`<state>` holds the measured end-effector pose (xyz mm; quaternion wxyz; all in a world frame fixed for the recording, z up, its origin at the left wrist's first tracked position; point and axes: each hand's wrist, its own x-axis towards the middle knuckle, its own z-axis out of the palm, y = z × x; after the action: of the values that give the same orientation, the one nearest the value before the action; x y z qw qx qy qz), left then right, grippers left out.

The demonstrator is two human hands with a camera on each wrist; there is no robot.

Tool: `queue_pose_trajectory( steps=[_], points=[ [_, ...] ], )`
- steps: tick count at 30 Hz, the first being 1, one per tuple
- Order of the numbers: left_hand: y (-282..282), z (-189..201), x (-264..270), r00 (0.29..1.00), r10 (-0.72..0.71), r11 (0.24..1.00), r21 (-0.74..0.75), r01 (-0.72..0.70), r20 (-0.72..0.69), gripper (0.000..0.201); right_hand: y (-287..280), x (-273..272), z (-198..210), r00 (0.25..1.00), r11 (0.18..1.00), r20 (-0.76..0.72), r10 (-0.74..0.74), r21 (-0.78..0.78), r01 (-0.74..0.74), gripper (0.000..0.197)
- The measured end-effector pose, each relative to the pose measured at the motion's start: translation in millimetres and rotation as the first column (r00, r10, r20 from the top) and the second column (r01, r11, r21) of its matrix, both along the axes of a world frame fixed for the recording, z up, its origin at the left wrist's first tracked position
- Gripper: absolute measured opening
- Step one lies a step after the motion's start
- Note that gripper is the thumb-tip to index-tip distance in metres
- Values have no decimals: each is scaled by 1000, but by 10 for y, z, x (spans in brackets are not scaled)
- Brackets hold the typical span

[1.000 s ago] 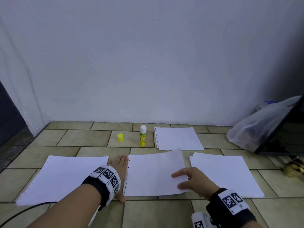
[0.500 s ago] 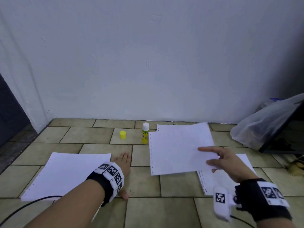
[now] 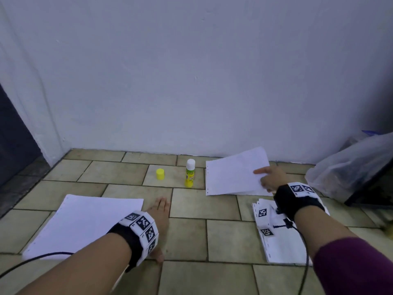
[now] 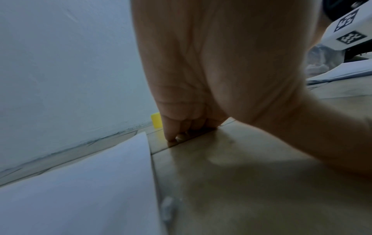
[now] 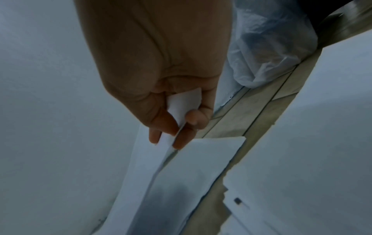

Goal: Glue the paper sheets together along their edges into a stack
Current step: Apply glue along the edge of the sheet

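Lifted since earlier, the sheet (image 3: 235, 173) hides the far pile beneath.

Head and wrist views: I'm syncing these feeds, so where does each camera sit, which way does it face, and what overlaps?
Head: worn on the head, facing down at the tiled floor; both forearms and hands show.
Left wrist: low, along the left hand pressed on the floor.
Right wrist: along the right hand pinching a white paper sheet.
Shared: head and left-wrist views both show the small yellow cap.
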<state>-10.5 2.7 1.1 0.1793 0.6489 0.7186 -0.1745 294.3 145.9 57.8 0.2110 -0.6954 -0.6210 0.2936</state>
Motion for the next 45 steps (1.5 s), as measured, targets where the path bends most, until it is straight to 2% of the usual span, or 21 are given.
queue_pose_trajectory(
  steps=[2, 5, 6, 8, 10, 14, 20, 26, 34, 40, 43, 45],
  points=[
    [22, -65, -21, 999, -29, 1000, 8, 30, -30, 50, 107, -34, -50, 998, 1000, 63, 2, -29, 0, 43],
    [85, -201, -40, 992, -57, 998, 1, 58, -112, 84, 241, -59, -67, 983, 995, 175, 48, -98, -31, 34],
    [86, -220, -33, 987, -67, 998, -7, 67, -148, 80, 278, -62, -76, 971, 991, 224, 79, -126, -51, 33],
    [53, -180, -4, 988, -48, 999, -9, 47, -148, 55, 326, -74, -102, 938, 979, 319, 136, -188, -78, 38],
    [49, -159, 5, 988, -65, 998, -20, 63, -139, 52, 341, -90, -140, 913, 967, 371, 170, -243, -81, 43],
    [44, -134, -1, 983, -88, 996, -39, 82, -164, 53, 352, -96, -239, 900, 959, 395, 183, -274, -75, 51],
    [44, -75, 20, 979, -116, 992, -71, 106, -165, 53, 298, -142, -246, 895, 955, 395, 209, -280, -100, 50],
    [44, -78, 19, 983, -96, 994, -70, 86, -157, 53, 200, -214, -298, 863, 962, 468, 191, -262, -71, 52],
    [39, -47, 24, 988, -75, 996, -67, 67, -133, 53, 166, -222, -303, 871, 971, 463, 164, -230, -61, 48],
    [43, -57, 11, 990, -66, 996, -64, 58, -124, 53, 173, -199, -250, 838, 972, 511, 190, -217, -88, 40],
    [37, -66, -3, 991, -80, 996, -58, 74, -110, 53, 115, -187, -135, 826, 985, 545, 146, -154, -73, 50],
    [34, -66, -16, 991, -82, 995, -64, 76, -106, 53, 14, -162, -32, 841, 983, 512, 177, -138, -123, 64]
  ],
)
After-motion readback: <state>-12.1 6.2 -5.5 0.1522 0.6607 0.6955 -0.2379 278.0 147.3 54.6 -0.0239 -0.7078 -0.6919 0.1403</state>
